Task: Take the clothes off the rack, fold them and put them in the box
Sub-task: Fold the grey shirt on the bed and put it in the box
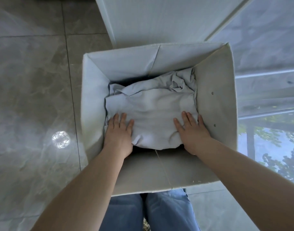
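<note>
Single view, head camera, worn by person. Looks steeply down, nearly straight, and slightly forward. Wide angle: straight lines bow toward frame edges. Close range: open box (216, 90) fills frame centre, near wall of box just above person's jeans (168, 212) at bottom edge. Both forearms enter from bottom corners. Tiled floor (29, 90) left, window glass (268, 55) right. No second view.
</note>
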`<state>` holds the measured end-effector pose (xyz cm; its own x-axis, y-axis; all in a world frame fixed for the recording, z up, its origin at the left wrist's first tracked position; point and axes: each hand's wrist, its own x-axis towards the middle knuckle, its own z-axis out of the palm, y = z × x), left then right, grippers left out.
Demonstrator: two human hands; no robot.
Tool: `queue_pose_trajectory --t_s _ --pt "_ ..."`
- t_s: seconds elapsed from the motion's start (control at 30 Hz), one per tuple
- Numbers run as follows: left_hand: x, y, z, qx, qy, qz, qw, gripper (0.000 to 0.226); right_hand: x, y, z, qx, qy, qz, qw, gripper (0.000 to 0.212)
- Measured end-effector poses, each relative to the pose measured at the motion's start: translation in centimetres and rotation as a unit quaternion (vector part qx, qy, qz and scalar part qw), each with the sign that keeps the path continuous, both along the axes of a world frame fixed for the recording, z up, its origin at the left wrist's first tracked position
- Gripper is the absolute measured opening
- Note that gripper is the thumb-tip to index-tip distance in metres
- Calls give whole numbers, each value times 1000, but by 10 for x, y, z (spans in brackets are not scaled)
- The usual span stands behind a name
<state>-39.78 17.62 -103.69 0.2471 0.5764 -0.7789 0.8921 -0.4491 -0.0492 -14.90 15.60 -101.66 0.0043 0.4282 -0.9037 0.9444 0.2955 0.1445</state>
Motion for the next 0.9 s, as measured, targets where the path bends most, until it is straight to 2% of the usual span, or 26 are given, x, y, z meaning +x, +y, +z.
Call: queue_pose_trajectory --t_s 0.07,0.13,0.2,0.23,0.27,0.33,0.4,0.5,0.7,0.8,0.9 --pt "-4 -9 10 -31 -21 13 999 86 5 -4 10 -30 4 19 999 97" --pt "-4 -15 13 -91 2 -3 996 98 9 -8 17 -61 14 34 997 101" --pt "6 -6 11 -140 -19 53 989 97 5 -5 16 -60 53 -42 996 97" --pt "14 2 8 -114 -59 86 988 92 -1 0 15 -10 96 -102 990 92" --pt "22 8 4 -50 -106 108 987 86 -8 4 8 80 153 -147 974 89" --pt "33 15 -10 99 -167 133 972 80 -21 12 -8 257 228 -163 925 90" --pt "30 11 -29 155 -138 150 967 82 -27 18 -29 314 216 -132 915 95" --pt "7 4 -67 210 -104 172 957 87 -19 26 -69 345 152 -140 916 92" --pt "8 5 -111 263 -159 158 938 84 2 18 -129 362 160 -179 901 85" --pt "8 7 -123 243 -153 147 947 86 2 21 -139 364 162 -180 899 83" --pt "6 15 -108 211 -95 101 968 93 -2 11 -119 326 138 -172 919 81"
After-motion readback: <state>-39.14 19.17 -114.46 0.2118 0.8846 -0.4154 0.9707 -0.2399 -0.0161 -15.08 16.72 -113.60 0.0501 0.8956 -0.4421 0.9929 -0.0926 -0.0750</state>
